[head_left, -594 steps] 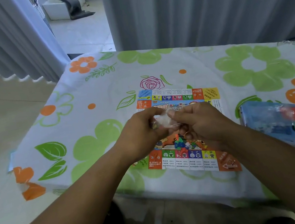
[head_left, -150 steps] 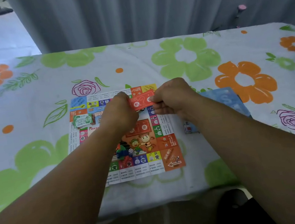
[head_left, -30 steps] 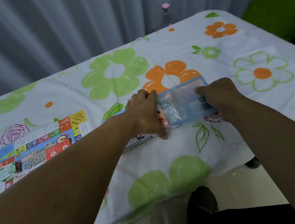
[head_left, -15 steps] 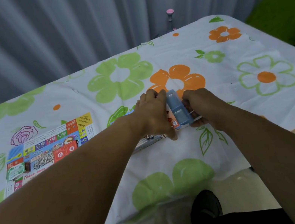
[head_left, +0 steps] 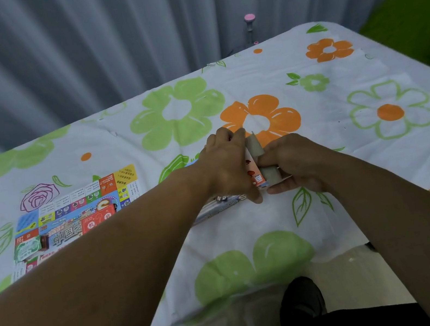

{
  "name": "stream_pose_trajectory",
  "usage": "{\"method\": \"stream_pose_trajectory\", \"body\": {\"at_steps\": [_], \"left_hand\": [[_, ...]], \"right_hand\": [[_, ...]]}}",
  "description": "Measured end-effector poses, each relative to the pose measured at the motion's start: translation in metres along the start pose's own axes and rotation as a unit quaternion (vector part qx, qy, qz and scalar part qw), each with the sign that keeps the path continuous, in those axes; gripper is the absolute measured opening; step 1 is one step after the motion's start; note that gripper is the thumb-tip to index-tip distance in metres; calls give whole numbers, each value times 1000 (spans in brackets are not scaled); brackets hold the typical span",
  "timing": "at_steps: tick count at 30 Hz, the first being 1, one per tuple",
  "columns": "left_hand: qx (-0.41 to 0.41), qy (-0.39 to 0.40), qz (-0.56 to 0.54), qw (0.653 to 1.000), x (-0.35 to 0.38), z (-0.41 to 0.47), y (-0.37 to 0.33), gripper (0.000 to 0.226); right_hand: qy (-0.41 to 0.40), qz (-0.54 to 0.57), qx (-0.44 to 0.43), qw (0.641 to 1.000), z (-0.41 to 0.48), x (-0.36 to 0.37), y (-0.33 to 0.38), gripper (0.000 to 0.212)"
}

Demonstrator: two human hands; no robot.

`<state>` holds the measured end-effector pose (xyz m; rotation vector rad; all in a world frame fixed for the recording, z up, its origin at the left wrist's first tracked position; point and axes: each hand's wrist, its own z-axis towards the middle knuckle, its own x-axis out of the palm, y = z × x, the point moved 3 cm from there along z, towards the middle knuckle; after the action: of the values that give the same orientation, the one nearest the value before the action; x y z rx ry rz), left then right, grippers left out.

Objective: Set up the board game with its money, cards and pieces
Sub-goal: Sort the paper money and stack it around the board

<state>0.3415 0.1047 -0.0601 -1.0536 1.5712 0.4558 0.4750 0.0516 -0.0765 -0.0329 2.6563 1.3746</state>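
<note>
Two hands are closed on one box tray, which is stood on its long edge to the right of the game board, well apart from it. The left hand is wrapped over the tray's top edge from the board side, with the thumb brought down to the tablecloth. The right hand is pinched on the grey underside from the side away from the board.

The tray is judged to be thin card: light, a little bendy, easily creased if squeezed across its face. Anything loose inside could be spilled while it is tipped; its contents are hidden here. A hold on the rims near the short ends is thought safest.

One board is laid flat. Two card packs are counted on it, one red pack and one green pack. One box lid is laid flat between board and tray, partly under the left wrist. Money and playing pieces cannot be made out.
</note>
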Motion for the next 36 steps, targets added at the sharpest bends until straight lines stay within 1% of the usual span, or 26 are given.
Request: {"method": "stream_pose_trajectory", "body": {"at_steps": [2,6,9,11,12,15,17,23,26,29,32,36], "left_hand": [[1,1,0,1000,-1,1,-2,135],[-6,5,-7,1000,-2,1,2,134],[-9,-3,-15,1000,-2,1,5,141],[-13,-8,-20,1000,-2,0,7,149],[-14,-10,-21,1000,-2,0,7,149],[-15,-13,-23,1000,-2,-1,8,136],[-17,-8,-22,1000,-1,-2,9,132],[-25,-11,-30,999,-1,-3,13,124],[-22,-13,-28,999,1,-3,13,120],[-20,-13,-23,999,5,-3,11,120],[-19,-16,-24,999,7,-3,11,127],[-20,-22,-27,999,7,-4,12,140]], "right_hand": [[12,-4,-2,1000,-3,3,0,17],[-5,3,-22,1000,-4,3,3,17],[-15,15,-31,999,-3,1,4,14],[-9,27,-25,999,-4,-2,5,10],[-1,34,-21,999,-5,-3,5,10],[25,37,-21,999,-6,-6,5,21],[36,43,-25,998,-5,-6,3,28],[57,96,-38,993,-3,-10,1,33],[44,51,-48,997,0,-9,-1,38],[26,-17,-68,997,1,-3,0,36],[9,-47,-88,995,0,2,2,34],[-7,-46,-101,994,-1,3,3,36]]}}
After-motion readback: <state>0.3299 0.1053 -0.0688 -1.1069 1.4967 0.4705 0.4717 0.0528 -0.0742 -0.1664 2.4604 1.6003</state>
